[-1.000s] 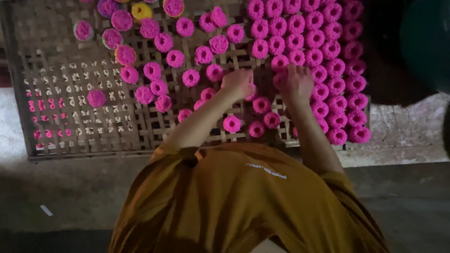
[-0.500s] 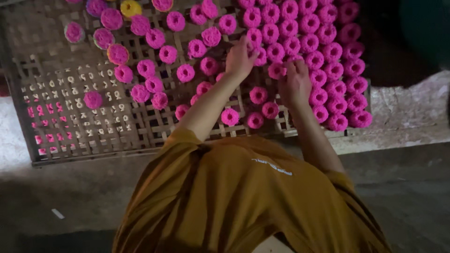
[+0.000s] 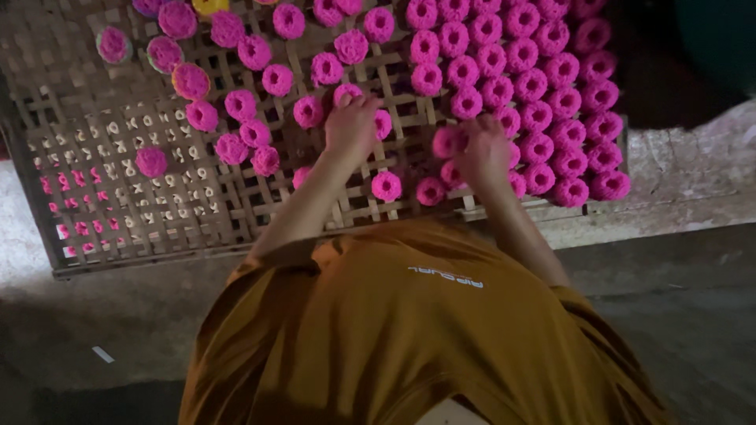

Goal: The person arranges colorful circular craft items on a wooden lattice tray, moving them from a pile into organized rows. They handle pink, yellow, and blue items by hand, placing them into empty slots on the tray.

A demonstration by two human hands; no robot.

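Observation:
A woven bamboo lattice tray lies in front of me, covered with round bright pink bundles seen end on. They are packed in tight rows at the right and scattered loosely at the left. My left hand is curled over a pink bundle near the tray's middle. My right hand sits just to its right, fingers closed on another pink bundle at the edge of the packed rows. My orange shirt fills the lower view.
One yellow bundle sits at the top edge and a lone pink one lies on the tray's left part. The tray rests on a rough concrete floor. A dark green object stands at the top right.
My left hand has drawn back from the packed rows toward the tray's middle and curled over a bundle. My right hand has stayed near the front rows.

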